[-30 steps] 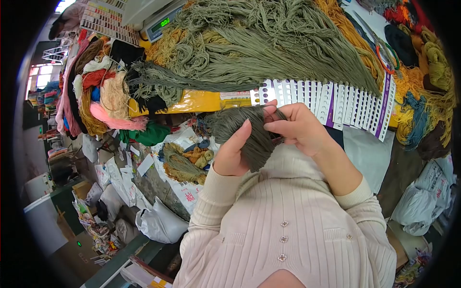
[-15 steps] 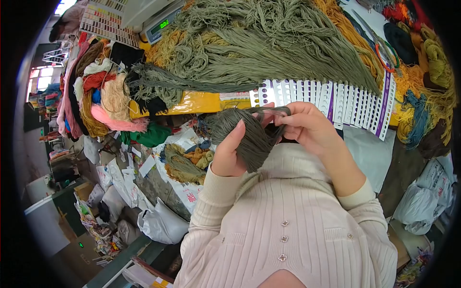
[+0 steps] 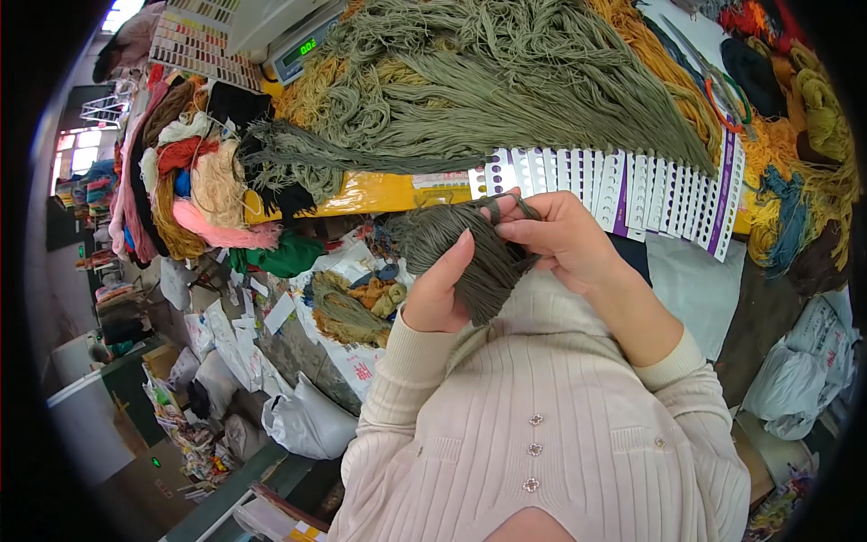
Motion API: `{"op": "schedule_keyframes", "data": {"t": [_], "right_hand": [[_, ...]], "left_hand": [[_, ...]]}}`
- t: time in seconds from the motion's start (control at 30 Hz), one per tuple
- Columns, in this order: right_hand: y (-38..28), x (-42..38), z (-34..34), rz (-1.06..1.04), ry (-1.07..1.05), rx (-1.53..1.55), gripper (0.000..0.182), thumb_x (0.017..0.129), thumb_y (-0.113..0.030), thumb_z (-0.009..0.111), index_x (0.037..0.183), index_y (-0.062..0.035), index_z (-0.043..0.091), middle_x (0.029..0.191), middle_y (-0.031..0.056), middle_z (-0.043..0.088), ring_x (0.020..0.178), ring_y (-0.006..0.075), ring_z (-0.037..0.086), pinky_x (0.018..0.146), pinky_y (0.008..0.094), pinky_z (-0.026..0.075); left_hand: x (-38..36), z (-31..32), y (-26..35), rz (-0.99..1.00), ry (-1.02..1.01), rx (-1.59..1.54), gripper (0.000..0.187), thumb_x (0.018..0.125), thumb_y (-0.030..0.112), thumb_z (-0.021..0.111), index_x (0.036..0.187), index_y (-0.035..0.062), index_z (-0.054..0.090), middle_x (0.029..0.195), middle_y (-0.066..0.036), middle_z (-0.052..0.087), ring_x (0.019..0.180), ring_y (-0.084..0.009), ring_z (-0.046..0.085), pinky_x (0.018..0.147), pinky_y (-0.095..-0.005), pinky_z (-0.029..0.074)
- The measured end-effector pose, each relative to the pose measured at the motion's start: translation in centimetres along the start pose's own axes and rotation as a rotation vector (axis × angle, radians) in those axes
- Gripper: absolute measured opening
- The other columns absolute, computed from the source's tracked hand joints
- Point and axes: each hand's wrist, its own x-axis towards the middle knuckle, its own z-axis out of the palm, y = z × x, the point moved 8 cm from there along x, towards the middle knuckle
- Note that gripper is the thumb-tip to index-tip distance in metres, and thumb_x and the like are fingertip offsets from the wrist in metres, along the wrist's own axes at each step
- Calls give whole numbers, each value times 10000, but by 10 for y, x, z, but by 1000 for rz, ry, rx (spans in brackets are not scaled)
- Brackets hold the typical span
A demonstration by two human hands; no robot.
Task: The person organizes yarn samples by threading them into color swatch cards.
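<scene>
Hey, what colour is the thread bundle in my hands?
The thread bundle is dark greyish green, seen best in the head view.

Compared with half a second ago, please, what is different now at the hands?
The right hand has moved leftward, bringing its fingertips closer to the left hand. The left thumb has shifted slightly rightward. Nothing was let go: both hands still hold the dark grey-green yarn hank. The punched cards and loose green yarn stayed in place.
</scene>
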Motion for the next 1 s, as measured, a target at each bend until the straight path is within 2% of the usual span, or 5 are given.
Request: {"op": "schedule_keyframes", "data": {"t": [0.23, 0.57, 0.67, 0.87, 1.0], "right_hand": [[1, 0, -4, 16, -15, 95, 172, 734, -50, 546, 889, 16, 583, 751, 60, 590, 612, 95, 560, 514, 232, 469], [0, 2, -3, -20, 7, 78, 166, 734, -31, 538, 884, 26, 581, 758, 64, 591, 612, 102, 566, 496, 225, 479], [-1, 2, -2, -35, -6, 100, 165, 732, -28, 544, 883, 28, 582, 760, 62, 590, 617, 101, 566, 507, 226, 481], [0, 2, -4, -53, 12, 130, 110, 726, -24, 555, 824, 19, 582, 791, 54, 591, 674, 98, 564, 575, 236, 485], [2, 3, -7, -52, 13, 149, 64, 730, -24, 551, 781, 5, 575, 809, 48, 592, 695, 92, 558, 592, 236, 481]], "left_hand": [[2, 0, 2, 5, 9, -35, 425, 877, 244, 319, 1207, -23, 314, 1269, -114, 314, 1133, -220, 358, 935, -377, 315], [3, 1, 0, -12, 59, -94, 389, 875, 223, 338, 1173, -27, 357, 1218, -122, 369, 1094, -230, 393, 918, -375, 337], [4, 3, 2, 5, 24, -106, 366, 874, 197, 347, 1163, -26, 373, 1178, -127, 405, 1068, -225, 417, 908, -375, 346], [8, -8, -1, -25, 160, -41, 255, 847, 96, 393, 1064, -27, 448, 1021, -112, 505, 957, -211, 491, 852, -354, 393], [9, -13, -3, -9, 177, -77, 197, 839, 83, 406, 991, -17, 481, 982, -108, 520, 926, -202, 505, 834, -342, 406]]}}
